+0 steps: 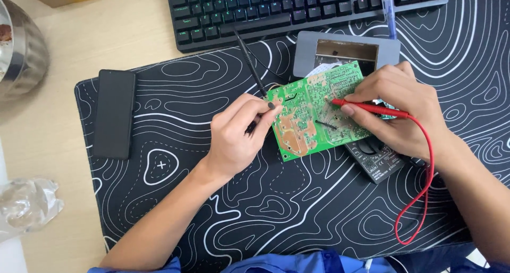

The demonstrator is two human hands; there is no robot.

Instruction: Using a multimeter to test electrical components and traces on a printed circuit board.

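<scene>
A green circuit board (pixel 313 111) lies solder side up on a dark multimeter (pixel 378 158), in the middle of a black desk mat (pixel 297 198) with white contour lines. My left hand (pixel 239 135) grips a black test probe (pixel 254 71) whose tip touches the board's left edge. My right hand (pixel 401 111) pinches a red test probe (pixel 366 107); its tip rests near the board's centre. A red lead (pixel 427 172) loops from it down over the mat.
A black keyboard (pixel 297 7) lies along the top, with a blue pen (pixel 389 10) on it. A grey open casing (pixel 345 52) sits behind the board. A black phone (pixel 113 113) lies at the mat's left. A metal bowl (pixel 21 49) and crumpled plastic (pixel 26 204) sit further left.
</scene>
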